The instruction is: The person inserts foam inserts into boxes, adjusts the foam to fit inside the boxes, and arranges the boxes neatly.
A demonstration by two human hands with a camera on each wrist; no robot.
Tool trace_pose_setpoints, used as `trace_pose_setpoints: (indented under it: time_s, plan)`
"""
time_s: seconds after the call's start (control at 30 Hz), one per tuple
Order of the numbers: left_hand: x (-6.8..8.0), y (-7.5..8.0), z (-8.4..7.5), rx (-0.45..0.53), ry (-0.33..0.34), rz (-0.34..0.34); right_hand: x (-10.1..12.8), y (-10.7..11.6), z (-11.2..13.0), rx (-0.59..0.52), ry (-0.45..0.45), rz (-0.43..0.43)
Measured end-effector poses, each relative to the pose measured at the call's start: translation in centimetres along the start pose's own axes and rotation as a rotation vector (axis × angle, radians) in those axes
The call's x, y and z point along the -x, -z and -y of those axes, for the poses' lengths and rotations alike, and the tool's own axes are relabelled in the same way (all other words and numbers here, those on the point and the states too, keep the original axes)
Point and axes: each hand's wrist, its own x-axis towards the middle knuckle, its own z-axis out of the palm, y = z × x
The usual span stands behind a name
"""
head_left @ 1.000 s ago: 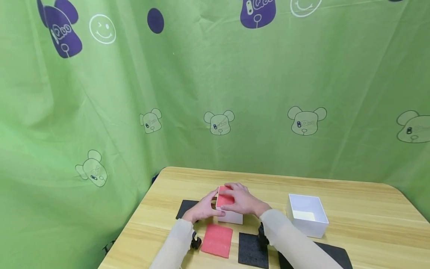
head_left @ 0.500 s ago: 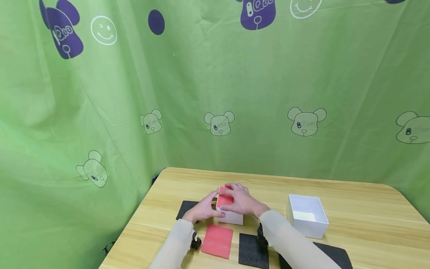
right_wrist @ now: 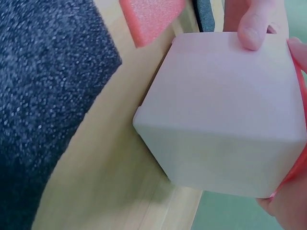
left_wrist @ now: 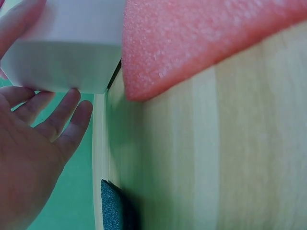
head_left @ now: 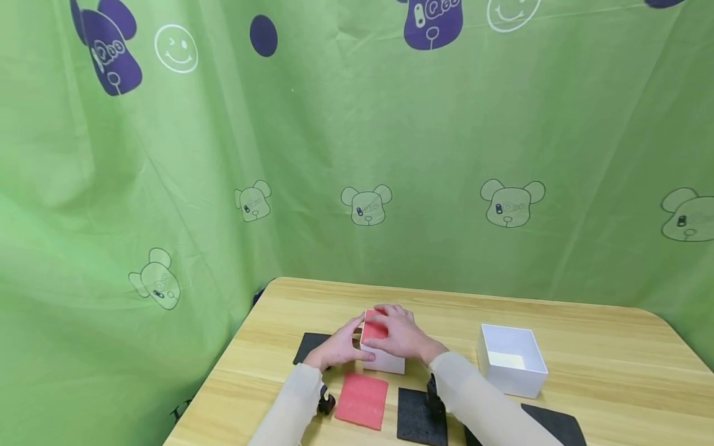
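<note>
A white box [head_left: 385,361] stands on the table, with red foam [head_left: 372,330] at its top. My left hand [head_left: 337,350] grips the box from the left. Its thumb presses the near face and its other fingers lie along the left side, as the left wrist view shows. Over the box top, my right hand [head_left: 404,334] rests on the red foam with thumb and fingers spread apart, covering the right part of it. In the right wrist view the box's white walls [right_wrist: 216,86] fill the middle. The box's inside is hidden.
On the wooden table [head_left: 613,353], a red foam sheet [head_left: 361,399] lies in front of the box. A black foam sheet [head_left: 413,418] is to its right, a larger black sheet [head_left: 555,424] farther right, another black piece [head_left: 309,345] at left. An open white box [head_left: 513,378] stands at right.
</note>
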Motion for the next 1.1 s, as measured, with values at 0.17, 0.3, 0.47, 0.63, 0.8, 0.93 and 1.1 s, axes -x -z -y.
trace_pose_setpoints:
  time_s: [0.17,0.3,0.47,0.63,0.8,0.93,1.1]
  plan:
    - [-0.04,-0.06,-0.06,-0.004,-0.012,0.001,-0.01,-0.19,-0.02,0.006,-0.007,-0.016]
    - [0.00,-0.05,0.09,-0.021,-0.018,-0.005,0.01,-0.29,-0.07,0.019,-0.007,-0.021]
    - [-0.02,-0.05,0.25,-0.021,-0.006,0.004,0.07,-0.17,-0.09,0.016,-0.016,-0.014]
    - [-0.05,-0.13,0.32,-0.042,-0.006,0.009,0.05,-0.07,-0.21,0.013,-0.043,-0.002]
    - [0.06,-0.13,0.33,-0.026,-0.026,0.021,-0.06,-0.26,-0.43,0.026,-0.056,0.007]
    - [0.08,-0.10,0.31,-0.029,-0.023,0.022,-0.15,-0.34,-0.53,0.040,-0.060,0.025]
    - [-0.06,-0.02,0.21,-0.014,-0.009,0.018,-0.47,-0.21,-0.52,0.032,-0.070,0.028]
